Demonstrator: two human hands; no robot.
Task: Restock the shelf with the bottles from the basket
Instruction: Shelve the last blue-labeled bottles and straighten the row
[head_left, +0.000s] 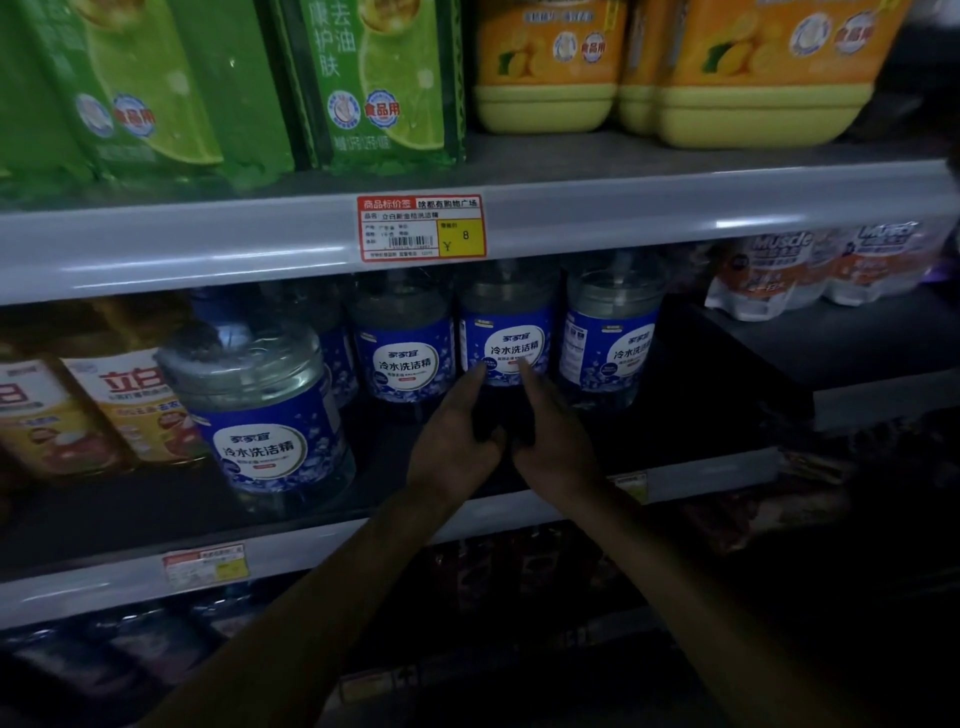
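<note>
on the shelf, left hand and right hand, fingers straight, against a bottle between neighbour bottles

Left grip and right grip side by side, reaching forward, fingers seemingly straight

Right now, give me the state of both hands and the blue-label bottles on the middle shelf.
middle bottle: upright, back row, label forward.
front bottle: upright, near the edge of the shelf.
left hand: open, fingertip touching the middle bottle's label.
right hand: open, fingertip touching the same label.
</note>
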